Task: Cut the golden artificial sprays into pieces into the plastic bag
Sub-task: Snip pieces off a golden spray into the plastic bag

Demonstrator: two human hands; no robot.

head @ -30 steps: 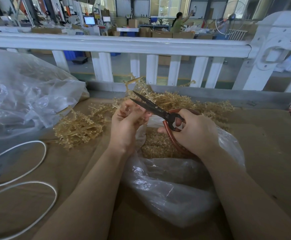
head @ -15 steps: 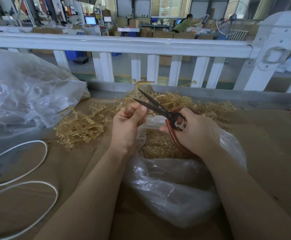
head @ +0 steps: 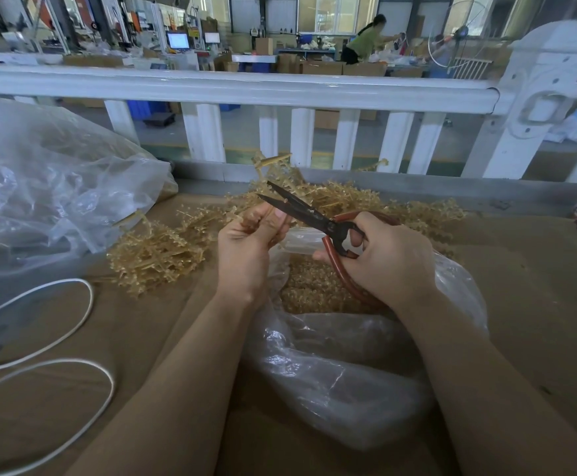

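Head view
Left hand: my left hand [head: 245, 249] is curled, its fingers [head: 263, 221] pinching a thin golden spray stem [head: 245, 219] just beside the blade tips.
Right hand: my right hand [head: 379, 259] grips the red loop handles of the scissors [head: 314, 218]; fingers curled through and around them.
Scissors: blades parted in a narrow V, pointing up-left over the bag mouth.
Plastic bag: the plastic bag [head: 342, 372] lies open on the counter [head: 537, 304] below both hands, with cut golden pieces [head: 311, 286] inside.
Uncut sprays: the golden sprays [head: 156, 249] lie heaped left of and behind the hands.
Edges: a white railing [head: 232, 87] bounds the far counter edge.
Open room: bare counter to the right; a large clear bag [head: 50, 187] and a white cord [head: 74, 321] occupy the left.
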